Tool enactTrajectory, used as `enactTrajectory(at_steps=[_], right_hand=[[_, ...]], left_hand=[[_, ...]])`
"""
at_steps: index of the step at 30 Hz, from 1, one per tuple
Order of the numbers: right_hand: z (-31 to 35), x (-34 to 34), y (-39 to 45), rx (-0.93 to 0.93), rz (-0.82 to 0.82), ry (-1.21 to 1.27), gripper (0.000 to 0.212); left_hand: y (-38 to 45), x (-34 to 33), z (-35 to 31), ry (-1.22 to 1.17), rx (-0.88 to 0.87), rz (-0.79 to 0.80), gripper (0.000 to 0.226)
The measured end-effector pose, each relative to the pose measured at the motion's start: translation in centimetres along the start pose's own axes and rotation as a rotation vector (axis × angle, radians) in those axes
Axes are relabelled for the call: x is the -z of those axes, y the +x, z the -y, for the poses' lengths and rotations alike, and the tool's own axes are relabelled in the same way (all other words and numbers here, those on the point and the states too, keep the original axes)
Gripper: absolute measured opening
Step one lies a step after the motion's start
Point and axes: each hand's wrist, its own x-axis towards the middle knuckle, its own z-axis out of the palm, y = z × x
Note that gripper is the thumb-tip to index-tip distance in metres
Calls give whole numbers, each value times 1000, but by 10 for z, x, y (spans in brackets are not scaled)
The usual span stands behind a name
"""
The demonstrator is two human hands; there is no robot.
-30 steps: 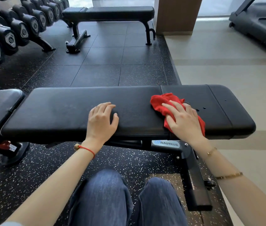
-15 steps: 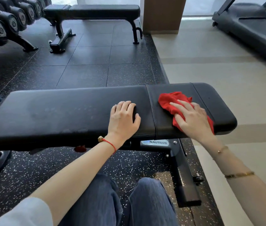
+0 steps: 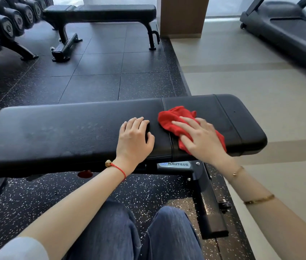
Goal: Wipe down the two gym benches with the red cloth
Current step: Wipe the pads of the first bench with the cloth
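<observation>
A black padded gym bench [image 3: 54,132] runs across the view in front of me. My right hand [image 3: 203,139] lies flat on the crumpled red cloth [image 3: 174,117] and presses it onto the bench's short right pad, just right of the seam. My left hand [image 3: 134,139] rests palm down on the long pad beside the seam, holding nothing, a finger's width from the cloth. A second black bench [image 3: 111,11] stands farther back on the dark rubber floor.
A rack of dumbbells [image 3: 7,21] lines the far left. A brown pillar [image 3: 183,15] stands behind the second bench. A treadmill [image 3: 294,32] fills the far right on the beige floor. The bench's steel foot [image 3: 210,209] juts toward my knees.
The cloth and my right hand slid left on the short pad, back to the seam. My left hand stayed beside the seam. The view shifted slightly.
</observation>
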Motion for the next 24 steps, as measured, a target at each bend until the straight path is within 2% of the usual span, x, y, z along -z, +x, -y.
enactTrajectory(at_steps=[4,7,9,11,14,17,20,24], right_hand=[[-58,8,25,-224,-38,-68,45],[-66,10,69,-355,13,-87,46],[-47,3,87,-327,33,-76,47],[-18,-5,88,-211,41,-67,47],[12,-11,55,-29,40,-42,48],[6,-5,13,56,7,11,49],[-21,2,2,20,-28,31,48],[-57,6,50,-222,-18,-57,46]], left_hand=[[0,0,-1,20,6,9,40],[2,1,-2,31,3,-2,38],[2,1,-2,27,4,-13,37],[2,0,-2,18,8,-24,36],[2,0,-1,13,17,-24,36],[1,-1,-1,13,13,-16,39],[1,-3,-1,18,18,-3,40],[0,-3,-1,23,11,-17,39]])
